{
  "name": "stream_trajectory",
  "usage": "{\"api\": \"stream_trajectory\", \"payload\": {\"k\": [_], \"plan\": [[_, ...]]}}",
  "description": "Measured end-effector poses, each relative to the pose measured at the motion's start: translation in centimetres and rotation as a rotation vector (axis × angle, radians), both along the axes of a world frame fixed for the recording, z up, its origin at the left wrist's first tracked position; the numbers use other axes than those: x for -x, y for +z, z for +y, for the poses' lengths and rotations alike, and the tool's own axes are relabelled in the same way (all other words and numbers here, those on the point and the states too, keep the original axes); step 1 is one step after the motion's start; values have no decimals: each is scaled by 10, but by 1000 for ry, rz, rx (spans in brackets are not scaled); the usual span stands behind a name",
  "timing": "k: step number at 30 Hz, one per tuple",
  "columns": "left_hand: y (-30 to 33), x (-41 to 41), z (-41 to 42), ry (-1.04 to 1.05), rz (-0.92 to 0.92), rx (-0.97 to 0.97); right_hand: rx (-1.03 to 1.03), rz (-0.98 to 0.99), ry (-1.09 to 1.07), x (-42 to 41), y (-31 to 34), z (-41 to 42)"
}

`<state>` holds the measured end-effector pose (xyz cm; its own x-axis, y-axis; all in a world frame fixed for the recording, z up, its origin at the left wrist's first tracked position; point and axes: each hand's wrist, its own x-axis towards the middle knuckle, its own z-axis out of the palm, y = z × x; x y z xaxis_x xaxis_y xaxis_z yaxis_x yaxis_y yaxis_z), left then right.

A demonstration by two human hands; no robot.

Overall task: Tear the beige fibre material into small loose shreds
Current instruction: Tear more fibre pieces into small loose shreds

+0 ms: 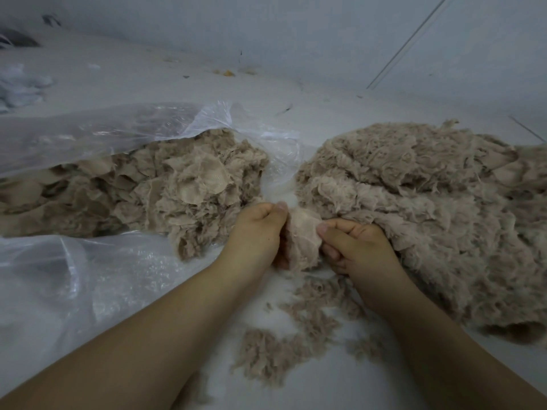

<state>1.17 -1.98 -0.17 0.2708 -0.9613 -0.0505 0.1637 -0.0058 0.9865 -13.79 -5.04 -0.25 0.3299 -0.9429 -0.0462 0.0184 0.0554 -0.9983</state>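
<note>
left hand (257,232) + right hand (359,247): pinch 1 fibre piece (303,238) | 2 fibre heaps (420,208) | 1 plastic bag (88,137)

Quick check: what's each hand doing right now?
Left hand: closed, pinching the left edge of the beige fibre piece.
Right hand: closed, pinching the same piece's right edge.

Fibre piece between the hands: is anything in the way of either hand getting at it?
No. The left hand and right hand both already pinch the fibre piece directly, with nothing visible between fingers and material.
</note>
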Motion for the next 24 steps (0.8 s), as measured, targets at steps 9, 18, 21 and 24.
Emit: {"api": "stream_trajectory", "payload": {"k": [9, 18, 21, 24], "plan": [[-2, 5, 1, -102, -94, 46, 25, 45, 41, 0, 4, 2], [-4, -2, 3, -50, -243, 180, 7, 22, 35, 1, 2, 0], [-4, 4, 4, -65, -283, 169, 36, 19, 69, 2, 2, 2], [-2, 3, 3, -59, -227, 111, 17, -15, 40, 0, 1, 4]]}}
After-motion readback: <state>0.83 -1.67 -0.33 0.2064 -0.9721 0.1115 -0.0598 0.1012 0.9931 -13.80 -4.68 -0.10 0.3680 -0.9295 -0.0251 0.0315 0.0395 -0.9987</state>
